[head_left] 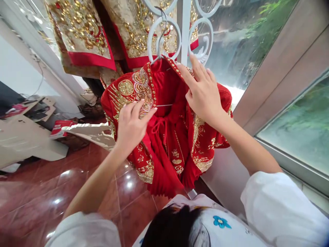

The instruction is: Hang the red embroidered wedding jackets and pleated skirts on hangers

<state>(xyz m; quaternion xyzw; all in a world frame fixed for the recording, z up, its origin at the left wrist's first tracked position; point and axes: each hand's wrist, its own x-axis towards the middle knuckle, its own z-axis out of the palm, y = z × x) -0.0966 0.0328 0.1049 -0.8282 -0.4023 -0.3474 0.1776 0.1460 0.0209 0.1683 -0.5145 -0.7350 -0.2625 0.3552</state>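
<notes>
A red jacket (177, 123) with gold embroidery and a studded collar hangs before me on a metal hanger (159, 41). Its front is parted at the top, and the red lining shows. My left hand (131, 126) lies on the embroidered front panel at the left, thumb and fingers apart near the panel's edge. Over the right side of the collar is my right hand (203, 91), its fingers spread and the index finger along the collar. A thin red tie forms a bow at the waist, below the hands.
The hanger's hook hangs on white scrolled metalwork (184, 31). Behind it at the left hang cream garments (79, 31) with gold sequins and red hems. Windows (295, 127) run along the right. A white cabinet (28, 137) and a red box (61, 127) stand left, over a tiled floor (77, 178).
</notes>
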